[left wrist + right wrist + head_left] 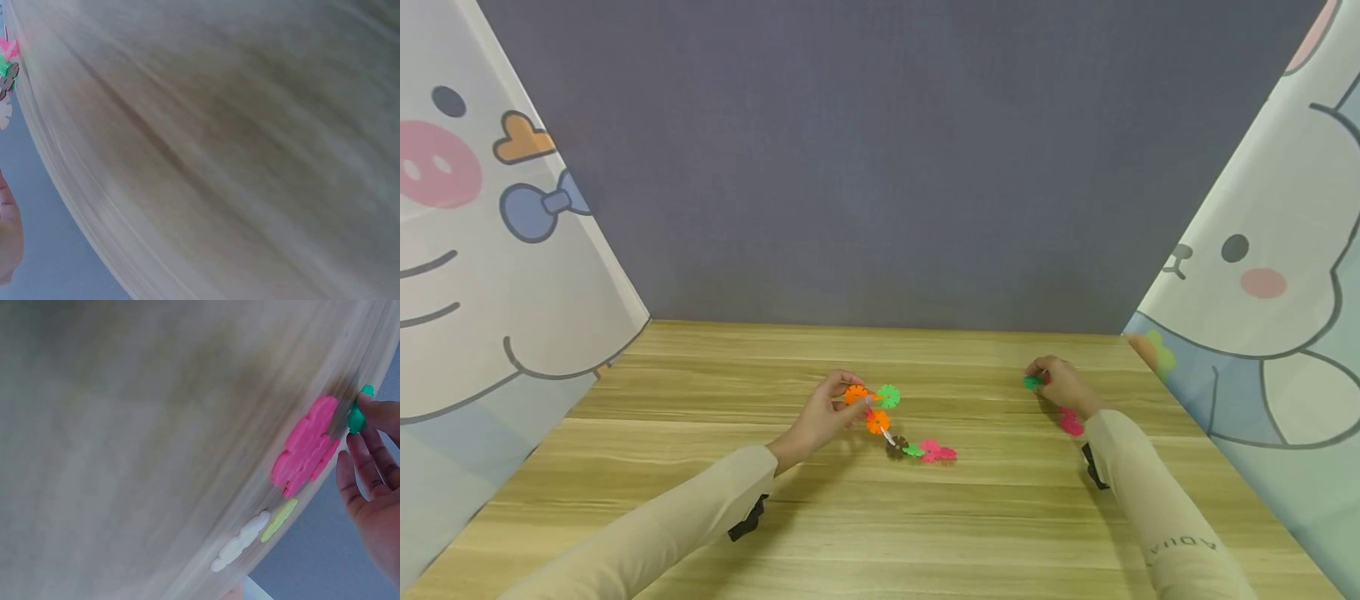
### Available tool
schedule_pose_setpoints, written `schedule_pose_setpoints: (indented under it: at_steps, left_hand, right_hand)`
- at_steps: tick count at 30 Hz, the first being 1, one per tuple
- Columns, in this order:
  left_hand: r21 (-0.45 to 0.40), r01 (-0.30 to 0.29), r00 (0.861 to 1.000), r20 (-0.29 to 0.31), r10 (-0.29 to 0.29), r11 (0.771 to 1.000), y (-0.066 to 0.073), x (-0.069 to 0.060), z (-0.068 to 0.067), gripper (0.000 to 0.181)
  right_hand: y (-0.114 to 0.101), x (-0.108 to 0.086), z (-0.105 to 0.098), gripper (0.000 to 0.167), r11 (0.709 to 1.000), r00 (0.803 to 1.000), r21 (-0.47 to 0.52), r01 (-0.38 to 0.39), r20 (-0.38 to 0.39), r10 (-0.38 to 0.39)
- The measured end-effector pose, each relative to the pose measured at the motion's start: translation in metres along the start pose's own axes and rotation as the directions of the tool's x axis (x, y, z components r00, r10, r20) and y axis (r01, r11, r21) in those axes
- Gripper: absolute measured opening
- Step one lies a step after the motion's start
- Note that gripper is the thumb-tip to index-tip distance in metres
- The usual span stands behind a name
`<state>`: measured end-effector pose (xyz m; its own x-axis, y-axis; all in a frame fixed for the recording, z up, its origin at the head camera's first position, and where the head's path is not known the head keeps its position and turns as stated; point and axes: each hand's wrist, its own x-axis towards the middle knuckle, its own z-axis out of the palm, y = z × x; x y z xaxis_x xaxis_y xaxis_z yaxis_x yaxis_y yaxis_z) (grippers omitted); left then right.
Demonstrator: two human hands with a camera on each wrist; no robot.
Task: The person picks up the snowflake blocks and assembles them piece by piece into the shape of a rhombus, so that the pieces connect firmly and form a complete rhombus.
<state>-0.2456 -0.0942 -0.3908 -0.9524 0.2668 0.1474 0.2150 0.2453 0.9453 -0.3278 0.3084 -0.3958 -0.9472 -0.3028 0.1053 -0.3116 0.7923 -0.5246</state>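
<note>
A chain of joined notched discs, with an orange disc [877,422], a light green disc [888,396], a dark brown disc [897,447] and a pink disc [930,451], hangs from my left hand [823,417], which pinches its upper end between thumb and fingers. At the right, my right hand [1063,386] pinches a dark green disc [1032,382]; the right wrist view shows that green disc [357,414] between thumb and fingertips. Pink discs [306,444] lie beside this hand. In the left wrist view only part of the left hand [9,237] shows at the edge.
A white disc [240,540] and a yellow disc [279,520] lie near the pink ones in the right wrist view. The wooden table [700,358] ends at a grey panel [880,167]; cartoon-printed panels [1300,292] stand at both sides.
</note>
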Motion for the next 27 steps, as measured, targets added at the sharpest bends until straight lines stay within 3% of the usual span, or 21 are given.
schedule_pose_setpoints:
  at_steps: [6, 13, 22, 27]
  left_hand:
    - [-0.026, 0.019, 1.0, 0.011, -0.019, 0.999, 0.008, -0.003, 0.001, 0.033]
    - [-0.001, 0.008, 1.0, 0.016, -0.008, 1.0, 0.029, -0.011, 0.0, 0.029]
    - [-0.007, -0.005, 1.0, -0.001, 0.005, 1.0, 0.005, -0.001, 0.001, 0.036]
    - [-0.002, 0.0, 1.0, -0.019, 0.0, 1.0, 0.002, 0.0, 0.001, 0.04]
  right_hand:
    - [0.0, 0.001, 0.0, 0.024, 0.998, 0.998, -0.042, 0.039, -0.049, -0.041]
    - [-0.004, -0.001, -0.004, 0.024, 1.0, 0.999, -0.008, 0.029, -0.03, -0.029]
    - [-0.009, -0.003, -0.009, 0.019, 0.998, 0.998, 0.004, 0.068, -0.007, -0.068]
    - [-0.014, -0.004, -0.01, 0.018, 0.997, 0.997, 0.021, 0.076, -0.024, -0.075]
